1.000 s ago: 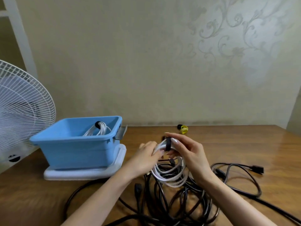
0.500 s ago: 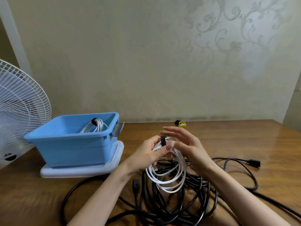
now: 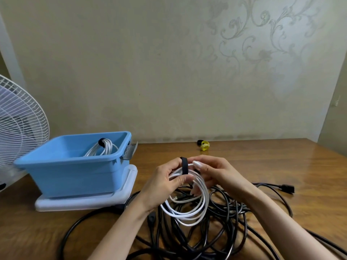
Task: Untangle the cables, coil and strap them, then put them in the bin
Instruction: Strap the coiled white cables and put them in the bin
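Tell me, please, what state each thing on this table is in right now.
Coiled white cable: wrapped by a black strap, gripped by left hand and right hand.
Second white cable coil: strapped, inside the open blue plastic bin.
Black cables: tangled, loose on the wooden table.
Yellow strap: unused, at the table's far edge.

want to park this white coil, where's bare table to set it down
Bare table lies between the blue bin and the yellow strap, and at far right behind the black plug. The near middle is crowded with tangled black cables.
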`<state>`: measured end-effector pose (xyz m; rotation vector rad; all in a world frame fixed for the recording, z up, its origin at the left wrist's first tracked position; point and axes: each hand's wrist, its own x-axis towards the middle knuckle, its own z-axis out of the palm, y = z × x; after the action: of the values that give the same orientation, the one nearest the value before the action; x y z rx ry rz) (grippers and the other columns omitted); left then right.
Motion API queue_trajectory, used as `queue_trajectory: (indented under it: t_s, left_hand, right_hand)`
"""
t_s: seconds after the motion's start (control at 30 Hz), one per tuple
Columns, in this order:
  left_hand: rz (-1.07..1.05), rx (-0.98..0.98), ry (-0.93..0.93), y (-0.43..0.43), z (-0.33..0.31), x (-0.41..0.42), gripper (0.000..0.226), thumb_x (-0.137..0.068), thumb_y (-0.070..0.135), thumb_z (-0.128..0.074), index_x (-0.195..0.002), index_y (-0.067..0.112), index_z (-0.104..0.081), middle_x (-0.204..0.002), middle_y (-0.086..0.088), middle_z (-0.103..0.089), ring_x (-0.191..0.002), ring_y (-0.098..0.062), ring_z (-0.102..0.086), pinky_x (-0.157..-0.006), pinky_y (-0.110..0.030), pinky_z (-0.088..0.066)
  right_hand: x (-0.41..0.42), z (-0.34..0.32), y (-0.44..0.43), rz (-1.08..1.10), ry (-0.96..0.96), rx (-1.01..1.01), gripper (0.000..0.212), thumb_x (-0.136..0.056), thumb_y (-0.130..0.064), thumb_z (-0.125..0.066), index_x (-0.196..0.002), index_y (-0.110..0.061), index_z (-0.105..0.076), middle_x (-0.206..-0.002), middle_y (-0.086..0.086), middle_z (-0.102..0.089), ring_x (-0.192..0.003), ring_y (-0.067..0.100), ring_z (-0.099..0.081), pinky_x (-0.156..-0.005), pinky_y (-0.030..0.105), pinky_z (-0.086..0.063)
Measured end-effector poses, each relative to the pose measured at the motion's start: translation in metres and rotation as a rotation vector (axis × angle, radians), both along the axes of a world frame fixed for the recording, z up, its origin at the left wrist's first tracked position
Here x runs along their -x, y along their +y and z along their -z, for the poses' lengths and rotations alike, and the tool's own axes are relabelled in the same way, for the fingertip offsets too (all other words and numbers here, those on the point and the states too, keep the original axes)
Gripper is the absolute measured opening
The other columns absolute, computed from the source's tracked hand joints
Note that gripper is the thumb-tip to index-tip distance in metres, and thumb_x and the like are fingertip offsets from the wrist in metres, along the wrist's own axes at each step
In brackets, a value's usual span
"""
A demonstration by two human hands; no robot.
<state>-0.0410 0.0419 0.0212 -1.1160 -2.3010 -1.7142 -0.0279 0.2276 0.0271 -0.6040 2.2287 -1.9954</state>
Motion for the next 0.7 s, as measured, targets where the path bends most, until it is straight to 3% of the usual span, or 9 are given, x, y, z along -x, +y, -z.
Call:
queue_trajectory:
  t_s: [0.1,0.2,0.33,0.4,0.47,0.57,0.63,0.7]
  left_hand:
    - [0.014,0.026,-0.005,-0.002,0.004,0.001,0.025,-0.084,0.026,-0.063,-0.109,0.024,-0.063,-0.099,0.013,-0.07,-0.098,-0.003,-0.064,-0.082,-0.017,-0.047]
    - [-0.069,0.147,0.124,-0.001,0.011,0.002,0.029,-0.086,0.02,-0.067,-0.114,0.025,-0.064,-0.103,0.013,-0.07,-0.101,0.001,-0.062,-0.084,-0.015,-0.048]
    - [-0.11,0.202,0.192,0.001,0.015,0.004,0.022,-0.085,0.036,-0.063,-0.106,0.039,-0.062,-0.104,0.015,-0.069,-0.099,0.004,-0.061,-0.083,-0.019,-0.048]
    - [-0.093,0.148,0.117,0.001,0.014,0.004,0.027,-0.089,0.047,-0.05,-0.108,0.033,-0.064,-0.102,0.009,-0.07,-0.097,0.0,-0.063,-0.082,-0.023,-0.05]
    - [-0.077,0.08,0.037,0.001,0.016,0.005,0.037,-0.093,0.047,-0.041,-0.109,0.024,-0.065,-0.101,0.007,-0.071,-0.096,-0.003,-0.065,-0.081,-0.023,-0.051]
    - [-0.149,-0.008,-0.044,0.001,0.014,0.005,0.034,-0.09,0.042,-0.041,-0.097,0.021,-0.067,-0.066,0.006,-0.058,-0.059,-0.005,-0.054,-0.056,-0.017,-0.041]
    - [-0.202,-0.078,-0.126,-0.001,0.012,0.006,0.043,-0.09,0.042,-0.041,-0.093,0.007,-0.065,-0.056,0.004,-0.043,-0.051,-0.008,-0.041,-0.05,-0.018,-0.035]
    - [-0.215,-0.139,-0.183,-0.003,0.013,0.008,0.049,-0.093,0.04,-0.041,-0.091,-0.005,-0.059,-0.055,0.005,-0.041,-0.05,-0.009,-0.036,-0.049,-0.021,-0.031]
  right_hand:
    - [-0.002,0.002,-0.009,0.125,0.074,-0.07,0.039,-0.079,-0.041,-0.063,-0.106,-0.013,-0.069,-0.079,0.006,-0.072,-0.063,0.025,-0.065,-0.052,0.026,-0.052]
    - [-0.001,0.009,-0.015,0.3,0.14,-0.072,0.034,-0.067,-0.044,-0.072,-0.079,-0.013,-0.071,-0.065,-0.002,-0.068,-0.058,0.008,-0.06,-0.05,0.018,-0.043]
    - [0.003,0.014,-0.014,0.38,0.365,-0.129,0.013,-0.073,-0.032,-0.079,-0.074,-0.023,-0.069,-0.08,-0.004,-0.066,-0.058,0.008,-0.05,-0.056,0.019,-0.04]
    - [0.003,0.015,-0.014,0.422,0.443,-0.079,0.011,-0.074,-0.023,-0.079,-0.075,-0.022,-0.069,-0.082,-0.009,-0.063,-0.056,0.007,-0.042,-0.055,0.017,-0.036]
    - [0.001,0.012,-0.016,0.386,0.399,0.071,0.011,-0.072,-0.024,-0.078,-0.075,-0.019,-0.069,-0.073,-0.01,-0.065,-0.055,0.01,-0.044,-0.054,0.018,-0.038]
    - [-0.002,0.008,-0.014,0.223,0.291,0.299,0.012,-0.074,-0.018,-0.071,-0.079,-0.009,-0.065,-0.073,0.011,-0.07,-0.051,0.015,-0.056,-0.049,0.022,-0.046]
    - [-0.002,0.008,-0.014,0.121,0.279,0.333,0.014,-0.077,-0.009,-0.068,-0.085,0.0,-0.061,-0.078,0.015,-0.072,-0.061,0.02,-0.065,-0.059,0.026,-0.053]
    - [-0.002,0.01,-0.017,0.044,0.274,0.305,0.011,-0.08,-0.008,-0.07,-0.086,-0.001,-0.064,-0.082,0.013,-0.072,-0.073,0.021,-0.068,-0.071,0.028,-0.055]
